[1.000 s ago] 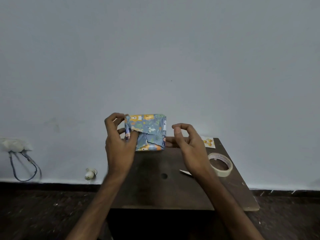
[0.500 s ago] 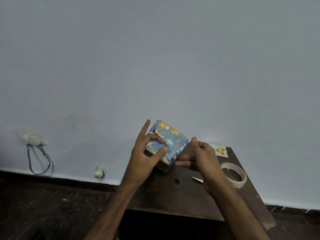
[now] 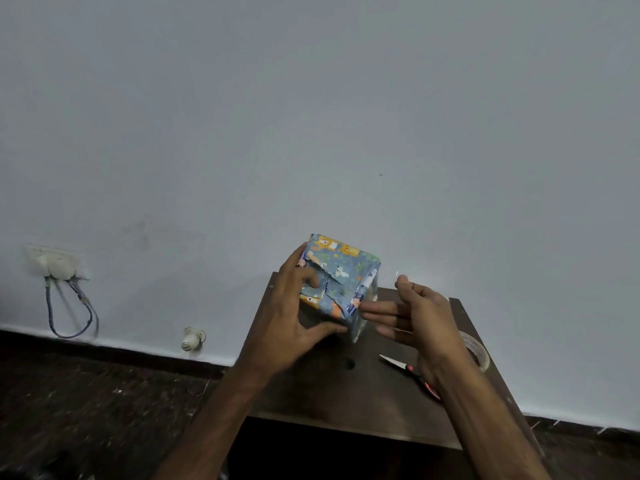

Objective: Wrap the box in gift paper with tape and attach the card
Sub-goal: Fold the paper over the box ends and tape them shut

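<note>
The box (image 3: 341, 282) is covered in printed paper, creased at its folds, with clear glossy tape shining along one edge. The table (image 3: 311, 393) looks like dark brown wood with a smooth matt face. The scissors (image 3: 398, 363) have a bright metal blade and red plastic handles. The tape roll (image 3: 483, 358) is pale and translucent.

Bare tabletop (image 3: 311, 393) shows at lower centre of the frame, left of the scissors (image 3: 407, 368). The wrapped box (image 3: 341, 282), gripped by the left hand (image 3: 294, 317), blocks the middle; the straight-fingered right hand (image 3: 415, 313) and tape roll (image 3: 479, 351) (partly hidden) crowd the right.
</note>
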